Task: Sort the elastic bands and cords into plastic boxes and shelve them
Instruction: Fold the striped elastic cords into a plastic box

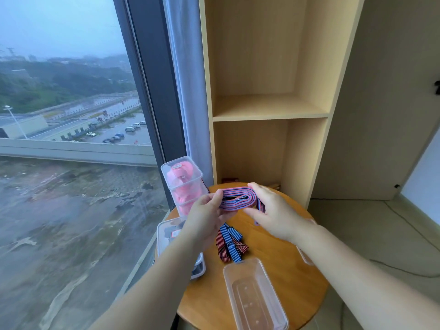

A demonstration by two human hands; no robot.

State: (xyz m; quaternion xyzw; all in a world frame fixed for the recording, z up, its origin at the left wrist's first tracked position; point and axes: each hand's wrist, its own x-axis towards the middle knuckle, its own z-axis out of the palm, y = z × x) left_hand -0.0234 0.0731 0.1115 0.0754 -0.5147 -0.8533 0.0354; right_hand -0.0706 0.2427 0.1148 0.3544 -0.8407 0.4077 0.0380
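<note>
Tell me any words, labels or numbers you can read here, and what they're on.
Nothing here can be read.
Small label on the tall box: too blurred.
Red-and-white sticker on the flat box: too blurred.
Signs outside the window: too small.

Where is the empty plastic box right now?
In the head view, the empty box lies at the near edge of the round table, just this side of the loose striped bands.

open shelf bay (269, 108), tall box (182, 184) beside table (281, 253)
</note>
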